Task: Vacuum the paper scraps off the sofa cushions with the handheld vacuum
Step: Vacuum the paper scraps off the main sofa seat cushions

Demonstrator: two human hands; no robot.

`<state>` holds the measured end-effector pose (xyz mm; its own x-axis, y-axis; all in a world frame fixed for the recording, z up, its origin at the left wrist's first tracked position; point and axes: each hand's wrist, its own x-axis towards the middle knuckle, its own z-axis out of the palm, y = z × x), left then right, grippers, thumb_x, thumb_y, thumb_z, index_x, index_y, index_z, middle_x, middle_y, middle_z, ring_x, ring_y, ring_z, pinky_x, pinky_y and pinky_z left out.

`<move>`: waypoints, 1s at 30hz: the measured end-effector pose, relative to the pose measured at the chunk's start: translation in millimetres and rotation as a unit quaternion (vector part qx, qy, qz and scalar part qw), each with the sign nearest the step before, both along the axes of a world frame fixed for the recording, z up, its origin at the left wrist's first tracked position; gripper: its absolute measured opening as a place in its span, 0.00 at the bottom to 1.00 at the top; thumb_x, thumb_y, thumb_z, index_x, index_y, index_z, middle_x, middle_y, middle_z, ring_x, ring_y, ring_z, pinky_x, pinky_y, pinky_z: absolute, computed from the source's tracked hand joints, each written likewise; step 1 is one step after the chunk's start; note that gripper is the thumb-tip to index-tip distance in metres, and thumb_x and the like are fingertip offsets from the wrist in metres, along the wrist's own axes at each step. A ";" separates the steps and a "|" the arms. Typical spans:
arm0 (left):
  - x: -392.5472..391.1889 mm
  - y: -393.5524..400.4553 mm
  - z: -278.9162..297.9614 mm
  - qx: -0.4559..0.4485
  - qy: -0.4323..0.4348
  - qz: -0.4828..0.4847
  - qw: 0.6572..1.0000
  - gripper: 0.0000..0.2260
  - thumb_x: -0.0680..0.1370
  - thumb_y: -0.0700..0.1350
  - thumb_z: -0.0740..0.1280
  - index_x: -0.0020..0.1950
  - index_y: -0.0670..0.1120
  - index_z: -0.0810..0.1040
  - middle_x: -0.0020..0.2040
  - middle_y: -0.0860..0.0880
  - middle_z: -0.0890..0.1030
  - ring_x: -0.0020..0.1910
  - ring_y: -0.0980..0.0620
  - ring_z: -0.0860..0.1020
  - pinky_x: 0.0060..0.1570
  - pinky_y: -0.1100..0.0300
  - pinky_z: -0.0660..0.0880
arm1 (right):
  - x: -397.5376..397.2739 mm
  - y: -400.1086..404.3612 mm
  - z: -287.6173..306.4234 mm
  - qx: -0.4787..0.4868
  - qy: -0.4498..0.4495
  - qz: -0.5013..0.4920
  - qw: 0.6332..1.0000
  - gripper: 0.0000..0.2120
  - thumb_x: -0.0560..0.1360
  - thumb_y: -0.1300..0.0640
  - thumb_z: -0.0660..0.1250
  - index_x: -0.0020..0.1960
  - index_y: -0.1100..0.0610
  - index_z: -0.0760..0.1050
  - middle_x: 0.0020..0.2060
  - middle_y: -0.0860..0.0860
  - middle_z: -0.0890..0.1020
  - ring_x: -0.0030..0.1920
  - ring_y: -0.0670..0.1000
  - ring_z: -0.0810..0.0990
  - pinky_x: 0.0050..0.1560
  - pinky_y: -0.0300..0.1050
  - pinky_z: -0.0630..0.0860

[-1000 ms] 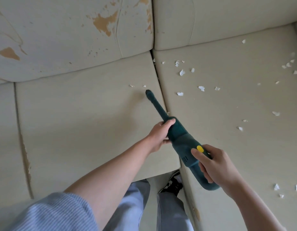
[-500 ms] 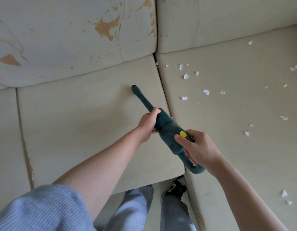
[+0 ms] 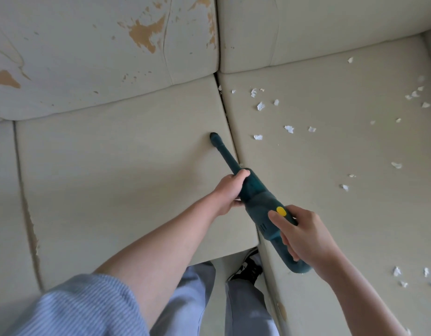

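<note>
Both hands are gripping the handheld vacuum [image 3: 260, 202], left hand [image 3: 230, 191] wrapping its neck and right hand [image 3: 304, 235] curling round the handle, nozzle sitting on the bare middle cushion [image 3: 112, 166] while paper scraps [image 3: 289, 129] are littering the right cushion [image 3: 330, 146], so plenty is remaining.

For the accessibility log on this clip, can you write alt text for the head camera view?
A person holds a dark teal handheld vacuum with both hands, left hand round its barrel and right hand on the handle, its nozzle tip on the middle seat cushion of a beige sofa. White paper scraps lie scattered over the right cushion.
</note>
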<state>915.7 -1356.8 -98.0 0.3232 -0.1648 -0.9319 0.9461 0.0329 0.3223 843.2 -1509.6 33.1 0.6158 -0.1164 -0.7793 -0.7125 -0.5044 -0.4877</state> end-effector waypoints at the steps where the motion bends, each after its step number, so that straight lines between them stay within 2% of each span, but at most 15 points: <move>1: -6.2 -9.1 -0.2 -0.003 -0.001 -0.005 1.000 0.19 0.81 0.55 0.64 0.65 0.44 0.77 0.56 0.45 0.85 0.60 0.45 0.83 0.55 0.50 0.83 | -6.8 -8.4 3.6 -0.004 0.002 -0.002 1.000 0.17 0.79 0.50 0.67 0.37 0.59 0.73 0.23 0.50 0.74 0.18 0.50 0.68 0.27 0.43 0.68; 4: -23.9 -35.1 2.4 -0.009 -0.002 -0.019 1.000 0.18 0.81 0.56 0.64 0.63 0.45 0.78 0.57 0.44 0.85 0.58 0.46 0.84 0.57 0.49 0.82 | -26.4 -30.5 12.9 -0.017 0.005 -0.005 1.000 0.17 0.80 0.50 0.67 0.37 0.60 0.73 0.22 0.49 0.74 0.18 0.50 0.68 0.26 0.41 0.68; 6: -36.0 -50.6 5.8 -0.014 0.002 -0.025 1.000 0.18 0.81 0.56 0.64 0.63 0.45 0.78 0.54 0.46 0.84 0.53 0.47 0.84 0.56 0.50 0.82 | -37.1 -43.8 17.8 -0.023 0.008 -0.003 1.000 0.18 0.80 0.50 0.66 0.37 0.61 0.72 0.21 0.49 0.74 0.18 0.51 0.68 0.29 0.42 0.68; 9: -51.6 -62.5 10.2 -0.011 0.010 -0.037 0.999 0.17 0.82 0.56 0.63 0.62 0.45 0.78 0.51 0.48 0.83 0.49 0.50 0.82 0.51 0.53 0.82 | -47.0 -55.6 21.2 -0.024 0.027 0.001 0.999 0.19 0.81 0.50 0.64 0.36 0.60 0.69 0.20 0.49 0.73 0.19 0.52 0.67 0.32 0.43 0.69; 14: -73.8 -68.9 15.3 0.000 0.021 -0.036 0.999 0.17 0.83 0.57 0.62 0.61 0.44 0.77 0.53 0.47 0.84 0.50 0.51 0.83 0.46 0.56 0.82 | -59.3 -66.8 25.7 -0.013 0.064 0.013 0.998 0.19 0.81 0.50 0.63 0.36 0.60 0.68 0.18 0.48 0.72 0.19 0.51 0.65 0.32 0.43 0.68; 20: -95.2 -73.9 23.5 -0.030 0.060 -0.046 0.997 0.15 0.83 0.55 0.64 0.58 0.44 0.76 0.51 0.46 0.83 0.51 0.47 0.83 0.50 0.52 0.82 | -79.0 -84.9 33.0 0.008 0.096 -0.001 0.995 0.19 0.81 0.50 0.63 0.41 0.66 0.71 0.21 0.50 0.73 0.20 0.52 0.65 0.32 0.43 0.67; 24: -103.1 -79.2 27.2 -0.035 0.064 -0.038 0.997 0.16 0.83 0.54 0.65 0.62 0.43 0.76 0.56 0.44 0.83 0.58 0.45 0.83 0.50 0.51 0.83 | -85.3 -93.5 40.1 0.005 0.087 0.013 0.996 0.20 0.81 0.51 0.63 0.43 0.68 0.70 0.19 0.49 0.72 0.20 0.52 0.65 0.34 0.44 0.67; 26: -104.5 -79.0 28.6 -0.042 0.051 -0.023 0.998 0.17 0.83 0.54 0.66 0.63 0.43 0.77 0.59 0.43 0.84 0.61 0.44 0.83 0.54 0.50 0.83 | -87.2 -97.8 43.6 0.005 0.075 0.020 0.997 0.20 0.81 0.51 0.63 0.43 0.69 0.71 0.19 0.49 0.72 0.21 0.52 0.65 0.34 0.44 0.68; 30: -112.6 -70.5 27.2 -0.029 0.043 -0.005 0.999 0.16 0.83 0.55 0.65 0.62 0.44 0.78 0.56 0.45 0.84 0.60 0.45 0.84 0.61 0.48 0.81 | -85.7 -98.2 40.3 0.021 0.080 0.031 0.996 0.19 0.81 0.51 0.63 0.42 0.67 0.71 0.19 0.49 0.72 0.21 0.52 0.65 0.34 0.44 0.67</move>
<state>803.1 -1427.3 -70.8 0.2398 -0.2219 -0.9451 0.9707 0.0397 0.2370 757.5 -1607.8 73.5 0.4891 -0.0481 -0.8709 -0.7509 -0.5313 -0.3923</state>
